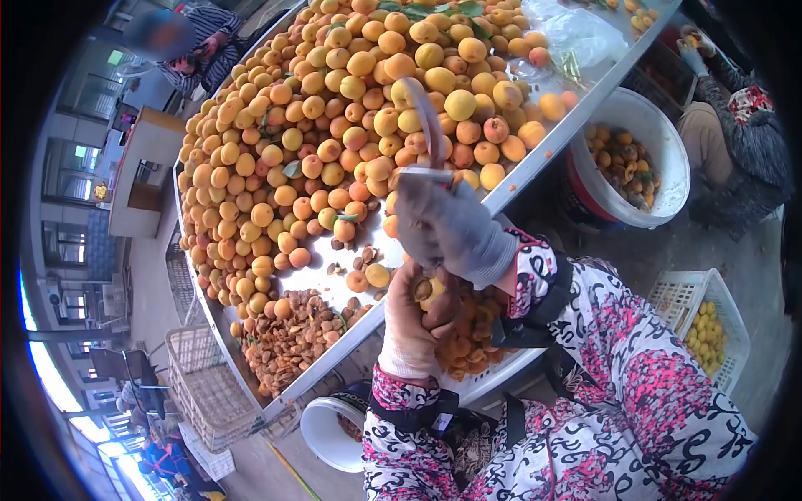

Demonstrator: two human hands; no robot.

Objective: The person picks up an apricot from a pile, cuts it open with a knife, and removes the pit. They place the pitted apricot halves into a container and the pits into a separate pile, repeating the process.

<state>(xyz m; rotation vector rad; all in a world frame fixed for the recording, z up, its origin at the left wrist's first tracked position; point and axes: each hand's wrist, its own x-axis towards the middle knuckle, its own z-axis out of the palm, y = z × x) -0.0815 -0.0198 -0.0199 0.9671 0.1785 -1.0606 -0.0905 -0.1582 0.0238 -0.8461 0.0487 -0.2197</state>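
My right hand (pixel 455 225), in a grey glove, is closed on the handle of a curved knife (pixel 428 125), whose blade points up over the fruit heap. Just below it, my left hand (pixel 418 321), in a stained glove, grips an apricot piece (pixel 428 290) between its fingers. Both hands are over the near edge of a metal table (pixel 547 146) heaped with whole apricots (pixel 326 125). Under my hands lie opened apricot halves (pixel 476 330) in a container, partly hidden by my arms. A pile of apricot pits (pixel 292 338) sits at the table's lower left corner.
A white bucket (pixel 668 171) with dark fruit stands at the right, near a seated person (pixel 739 142). A crate (pixel 727 334) of yellow fruit is lower right. Another bucket (pixel 322 434) and an empty-looking crate (pixel 205 376) stand lower left. Another person (pixel 209 50) is across the table.
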